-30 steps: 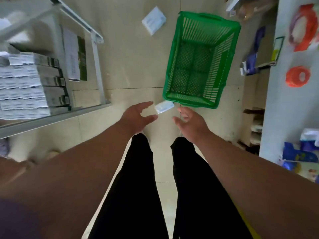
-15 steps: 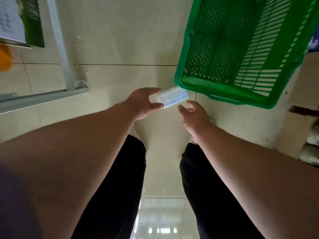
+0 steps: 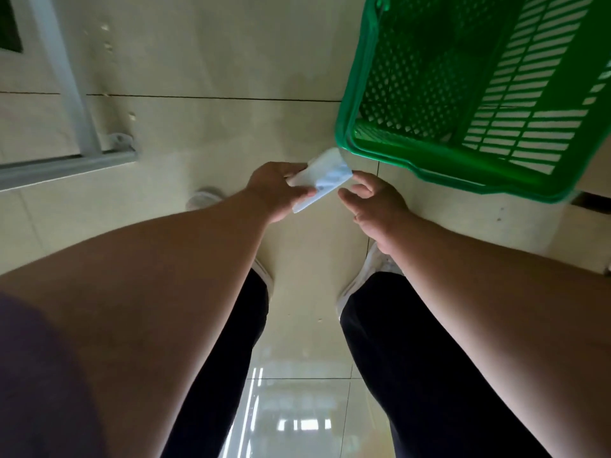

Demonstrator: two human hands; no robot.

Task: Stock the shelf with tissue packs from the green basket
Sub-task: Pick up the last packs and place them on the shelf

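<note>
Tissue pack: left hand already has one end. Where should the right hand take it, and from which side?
Take the free far-right end of the tissue pack, coming in from the right, thumb on one broad face and fingers on the other. The pack is thin, flat and tilted, and the left hand pinches its near end. The right hand hovers open right beside that end, so it's probably the cleanest grip.

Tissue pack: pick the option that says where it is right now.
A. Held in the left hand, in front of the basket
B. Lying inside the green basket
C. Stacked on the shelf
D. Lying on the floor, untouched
A: the left hand pinches the tissue pack just outside the near rim of the basket, while the right hand is beside it with loosely curled fingers, not gripping it.
</note>
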